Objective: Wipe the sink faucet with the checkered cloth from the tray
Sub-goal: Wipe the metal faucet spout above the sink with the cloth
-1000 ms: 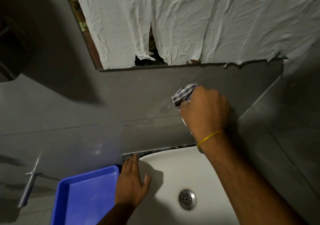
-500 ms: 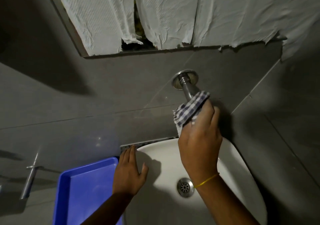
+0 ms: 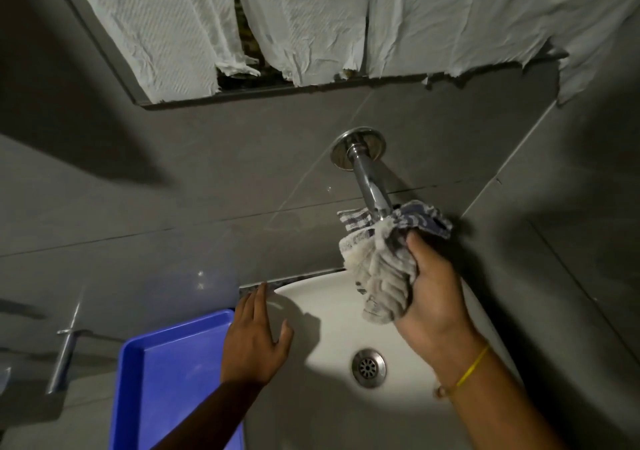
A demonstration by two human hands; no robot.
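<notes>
A chrome faucet (image 3: 367,176) sticks out of the grey tiled wall from a round flange, above the white sink (image 3: 332,325). My right hand (image 3: 434,297) grips the checkered cloth (image 3: 381,259), which is bunched around the faucet's outer end and hides the spout. Part of the cloth hangs down over the basin. My left hand (image 3: 256,338) lies flat, fingers apart, on the sink's left rim beside the blue tray (image 3: 166,373), which holds nothing.
A mirror covered with torn white paper (image 3: 311,23) hangs on the wall above. A metal lever (image 3: 65,352) juts from the wall at the lower left. The chrome drain (image 3: 369,367) sits in the basin bottom.
My right hand has slid the cloth from the flange outward along the pipe to its end, baring the flange and pipe. My left hand has stayed on the rim.
</notes>
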